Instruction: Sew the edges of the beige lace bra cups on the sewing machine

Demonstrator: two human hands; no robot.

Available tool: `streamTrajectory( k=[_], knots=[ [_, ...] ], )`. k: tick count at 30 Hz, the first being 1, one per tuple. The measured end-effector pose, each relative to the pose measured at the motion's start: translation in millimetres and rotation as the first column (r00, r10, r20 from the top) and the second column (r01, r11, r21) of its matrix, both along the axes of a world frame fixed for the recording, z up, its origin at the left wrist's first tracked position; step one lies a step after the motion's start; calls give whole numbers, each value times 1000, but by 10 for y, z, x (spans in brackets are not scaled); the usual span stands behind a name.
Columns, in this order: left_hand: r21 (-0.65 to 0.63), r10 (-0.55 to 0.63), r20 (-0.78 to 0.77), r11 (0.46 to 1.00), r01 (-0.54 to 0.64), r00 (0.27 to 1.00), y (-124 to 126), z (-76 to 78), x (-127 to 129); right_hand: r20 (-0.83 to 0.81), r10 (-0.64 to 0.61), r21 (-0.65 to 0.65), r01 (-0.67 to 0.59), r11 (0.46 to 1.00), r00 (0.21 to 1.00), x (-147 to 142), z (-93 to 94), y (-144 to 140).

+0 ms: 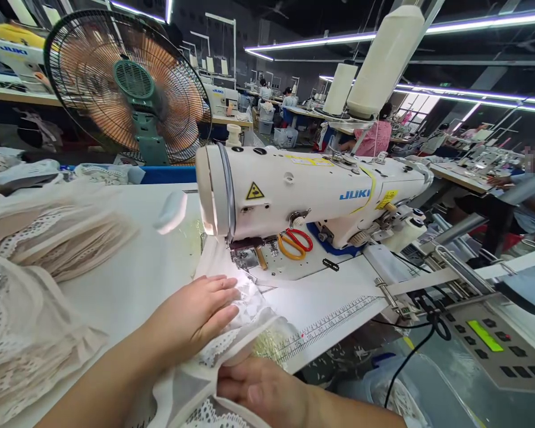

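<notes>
Bg is a big sewing workshop w/ rows of machines under strip lights. White table [120, 285] fills the front, prob. kept smooth so cloth slides. Sewing machine [271, 190] stands on it, needle end toward the person's L side, so work feeds in there. Fan [134, 80] sits behind, prob. for cooling. Lace pile [27, 333] lies at far L, prob. for easy reach. Lace garment [232, 342] runs from under the needle area down to the near table edge, between both hands. L hand [200, 312] lies on it, fingers extended & close together, thumb slightly apart, prob. to keep it flat. R hand [263, 389] is lower, fingers curled in behind the cloth edge, prob. supporting it; tips hidden, can't tell if they pinch. Scissors [294, 257] rest by the machine's base, prob. handy for trimming.
</notes>
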State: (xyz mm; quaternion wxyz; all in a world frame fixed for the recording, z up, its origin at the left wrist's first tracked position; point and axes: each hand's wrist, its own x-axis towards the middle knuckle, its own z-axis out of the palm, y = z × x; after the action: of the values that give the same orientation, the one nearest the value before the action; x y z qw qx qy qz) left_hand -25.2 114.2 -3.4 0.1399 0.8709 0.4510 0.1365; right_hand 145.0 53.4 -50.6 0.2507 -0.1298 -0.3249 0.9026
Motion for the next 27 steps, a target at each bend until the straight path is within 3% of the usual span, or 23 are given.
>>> streamTrajectory(
  k=[5,16,23,27],
  knots=[
    [-9,35,-14,999,-36,999,21,31,-50,83,-10,-27,12,1000,996,-98,-25,44],
    [-71,-5,-134,997,-4,991,201,108,-16,-33,-38,-95,35,995,999,-181,5,83],
    [-90,11,-220,995,-31,976,283,125,47,-56,-85,0,85,996,995,-191,-10,121],
    [-64,7,-301,998,-27,954,301,101,80,-66,-91,-19,90,996,994,-209,-62,130]
  ],
)
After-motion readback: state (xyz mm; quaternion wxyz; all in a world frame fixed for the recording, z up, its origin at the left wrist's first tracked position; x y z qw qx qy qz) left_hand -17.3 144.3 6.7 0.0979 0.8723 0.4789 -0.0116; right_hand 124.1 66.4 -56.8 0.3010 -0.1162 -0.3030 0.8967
